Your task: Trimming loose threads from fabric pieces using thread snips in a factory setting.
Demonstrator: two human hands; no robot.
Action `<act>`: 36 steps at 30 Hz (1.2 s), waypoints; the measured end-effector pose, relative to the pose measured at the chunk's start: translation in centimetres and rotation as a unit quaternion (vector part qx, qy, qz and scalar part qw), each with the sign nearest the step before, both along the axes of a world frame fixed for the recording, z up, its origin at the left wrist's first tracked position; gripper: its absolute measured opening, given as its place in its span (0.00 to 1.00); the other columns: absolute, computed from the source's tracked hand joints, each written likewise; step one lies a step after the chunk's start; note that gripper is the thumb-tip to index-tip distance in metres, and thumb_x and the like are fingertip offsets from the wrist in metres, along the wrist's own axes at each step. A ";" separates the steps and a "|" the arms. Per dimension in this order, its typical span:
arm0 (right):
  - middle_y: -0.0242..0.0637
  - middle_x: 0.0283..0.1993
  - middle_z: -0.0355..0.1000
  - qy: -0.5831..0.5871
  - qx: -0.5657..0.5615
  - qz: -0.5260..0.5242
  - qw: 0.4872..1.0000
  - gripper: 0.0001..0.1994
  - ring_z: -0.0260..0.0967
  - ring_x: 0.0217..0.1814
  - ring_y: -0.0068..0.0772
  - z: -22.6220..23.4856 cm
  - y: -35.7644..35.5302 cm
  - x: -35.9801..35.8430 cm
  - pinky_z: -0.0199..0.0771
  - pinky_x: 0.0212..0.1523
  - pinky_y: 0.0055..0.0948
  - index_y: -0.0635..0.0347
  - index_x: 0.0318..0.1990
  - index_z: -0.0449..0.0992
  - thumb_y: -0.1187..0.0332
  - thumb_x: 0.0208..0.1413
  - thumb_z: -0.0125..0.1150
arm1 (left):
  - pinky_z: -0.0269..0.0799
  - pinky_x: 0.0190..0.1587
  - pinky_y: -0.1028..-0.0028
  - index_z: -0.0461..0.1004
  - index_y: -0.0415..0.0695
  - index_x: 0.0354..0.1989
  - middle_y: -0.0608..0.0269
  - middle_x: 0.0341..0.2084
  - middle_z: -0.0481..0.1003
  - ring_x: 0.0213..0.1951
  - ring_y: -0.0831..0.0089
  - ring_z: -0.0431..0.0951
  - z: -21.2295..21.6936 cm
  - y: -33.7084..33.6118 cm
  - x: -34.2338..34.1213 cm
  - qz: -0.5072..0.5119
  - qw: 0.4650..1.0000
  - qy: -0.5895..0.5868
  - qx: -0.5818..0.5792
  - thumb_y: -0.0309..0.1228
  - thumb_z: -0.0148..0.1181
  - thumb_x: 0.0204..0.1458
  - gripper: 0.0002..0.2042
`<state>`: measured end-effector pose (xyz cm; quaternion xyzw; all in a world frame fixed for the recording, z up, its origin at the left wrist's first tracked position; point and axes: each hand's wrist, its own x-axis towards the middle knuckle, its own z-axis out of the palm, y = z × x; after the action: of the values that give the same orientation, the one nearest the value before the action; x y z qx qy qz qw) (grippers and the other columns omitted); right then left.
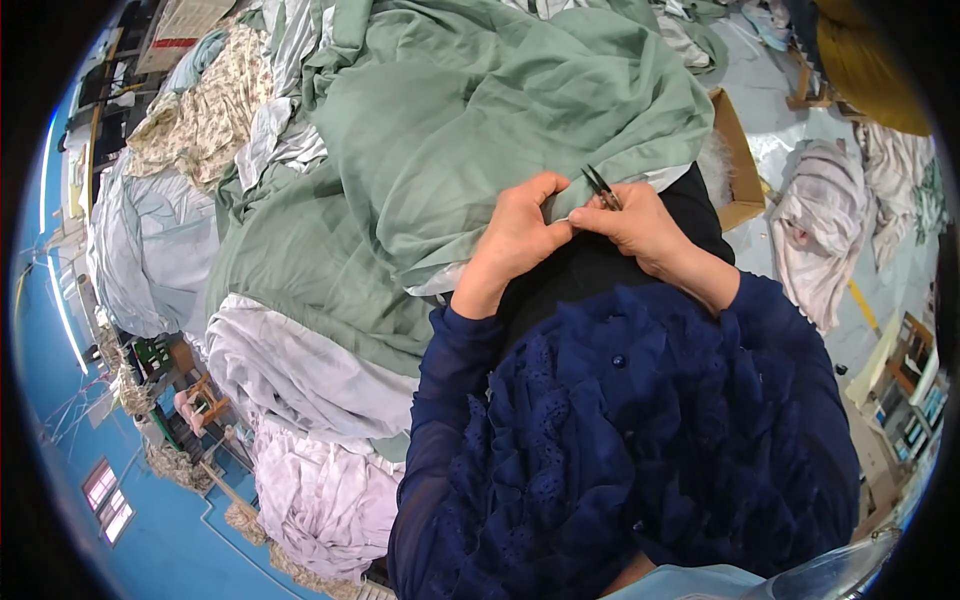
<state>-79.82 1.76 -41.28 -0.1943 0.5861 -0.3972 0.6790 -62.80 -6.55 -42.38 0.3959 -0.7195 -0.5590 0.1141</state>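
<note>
A brown cardboard box (738, 150) sits open, contents hidden; the left hand (520, 235) pinches the soft, crumpled sage-green fabric (480, 110) edge on the lap; the right hand (640, 225) grips slim dark snips (600, 186)

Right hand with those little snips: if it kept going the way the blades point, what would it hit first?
The right hand aims the snips up and left, so they would likely meet the green cloth first, just beyond the left hand, though depth is hard to judge.
</note>
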 end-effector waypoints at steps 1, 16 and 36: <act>0.19 0.18 0.61 0.010 0.004 0.003 1.000 0.09 0.49 0.15 0.10 -0.8 0.1 0.3 0.42 0.15 0.17 0.58 0.27 0.73 0.66 0.53 0.68 | 0.67 0.29 0.73 0.75 0.36 0.42 0.58 0.25 0.75 0.24 0.74 0.70 0.0 0.0 -0.1 -0.001 1.000 0.001 0.000 0.25 0.64 0.40 0.17; 0.19 0.21 0.63 0.021 -0.016 -0.024 0.999 0.07 0.51 0.18 0.08 0.9 1.1 -0.7 0.44 0.17 0.15 0.58 0.30 0.75 0.68 0.54 0.66 | 0.69 0.33 0.73 0.74 0.36 0.41 0.57 0.28 0.76 0.28 0.73 0.73 0.4 -0.5 0.0 0.000 0.997 -0.007 0.080 0.26 0.64 0.41 0.16; 0.20 0.19 0.63 0.093 -0.039 -0.134 0.986 0.06 0.50 0.15 0.08 0.1 5.3 -8.4 0.43 0.14 0.14 0.58 0.30 0.75 0.70 0.56 0.65 | 0.69 0.35 0.71 0.73 0.36 0.44 0.56 0.30 0.76 0.29 0.69 0.72 0.2 -0.8 0.5 -0.018 0.998 -0.021 0.055 0.27 0.65 0.42 0.19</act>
<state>-88.18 7.09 -41.22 -0.1761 0.6512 -0.4875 0.5543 -62.32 -7.37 -42.14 0.3997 -0.6973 -0.5912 0.0671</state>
